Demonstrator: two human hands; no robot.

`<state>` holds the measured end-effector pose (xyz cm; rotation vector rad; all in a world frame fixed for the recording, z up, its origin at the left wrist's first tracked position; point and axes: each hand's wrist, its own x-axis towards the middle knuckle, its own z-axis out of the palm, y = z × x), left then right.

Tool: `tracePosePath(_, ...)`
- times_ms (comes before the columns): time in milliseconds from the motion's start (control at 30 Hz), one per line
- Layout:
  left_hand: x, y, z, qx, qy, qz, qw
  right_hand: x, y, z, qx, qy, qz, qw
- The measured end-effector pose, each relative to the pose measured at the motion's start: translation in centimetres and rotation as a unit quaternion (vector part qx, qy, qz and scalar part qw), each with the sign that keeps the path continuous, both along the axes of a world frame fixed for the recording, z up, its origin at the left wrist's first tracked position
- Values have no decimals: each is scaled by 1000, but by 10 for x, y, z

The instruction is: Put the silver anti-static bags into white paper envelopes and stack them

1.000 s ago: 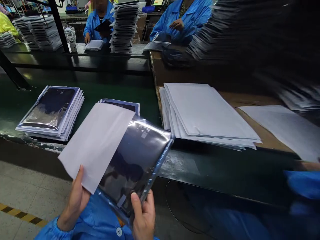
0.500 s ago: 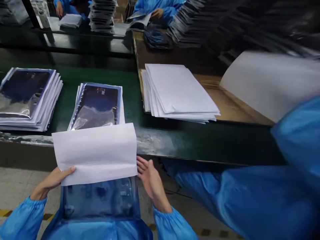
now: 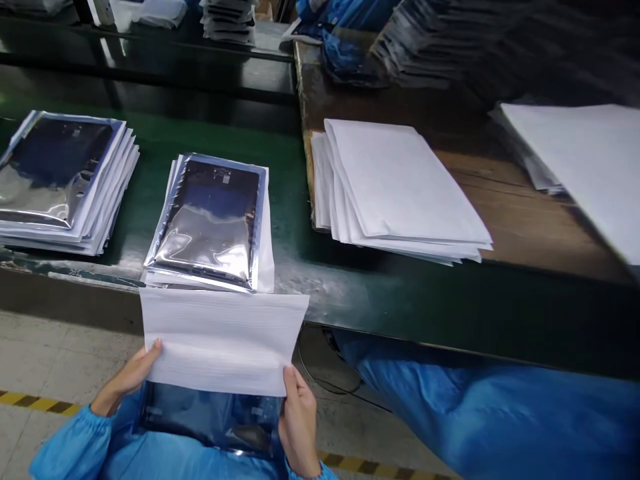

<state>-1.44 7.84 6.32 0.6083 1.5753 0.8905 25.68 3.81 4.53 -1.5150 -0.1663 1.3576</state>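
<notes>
A white sheet (image 3: 225, 337) with a crease across it is held up in front of me by both hands. My left hand (image 3: 131, 375) grips its left edge, thumb on top. At the lower right corner my right hand (image 3: 299, 415) is closed on the same sheet, thumb on the near face. Below the sheet, at my lap, lies a dark flat panel in a clear bag (image 3: 210, 417), partly hidden. Just beyond the sheet, a bagged dark panel (image 3: 213, 217) rests on a white sheet at the table edge.
On the green table (image 3: 280, 173), a stack of bagged panels and white sheets (image 3: 57, 177) stands left. A pile of white sheets (image 3: 400, 180) lies right, partly on a brown board (image 3: 465, 167). Another person's blue garment (image 3: 475, 413) fills the lower right.
My right hand, open beside the sheet before, has closed on its right corner. The view has shifted, and the neighbour's sleeve has left the right side.
</notes>
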Motion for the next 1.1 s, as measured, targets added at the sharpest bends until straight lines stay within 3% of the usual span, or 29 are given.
tracePosePath(167,-6,-17,1,-180,-133,-68,972,6,-31,-18,-69,-88,-1,994)
tracePosePath(367,-15,-47,-20,-227,-147,-64,960,17,-70,-36,-149,-166,48,974)
tracePosePath(533,-18,-83,-26,-272,-143,-63,950,29,-101,-48,-157,-87,94,979)
tracePosePath(633,-20,-90,-16,-264,-123,-81,953,33,-102,-49,-129,-13,125,984)
tracePosePath(767,-22,-77,-1,-181,-61,-173,966,38,-92,-41,-67,81,176,979)
tracePosePath(833,-19,-71,3,-160,-11,-185,970,41,-89,-39,-44,96,213,971)
tracePosePath(967,-9,-78,-4,-158,47,-183,969,44,-92,-41,-17,80,257,963)
tracePosePath(1100,-13,-91,-12,-130,55,-175,974,40,-98,-46,-70,60,241,966)
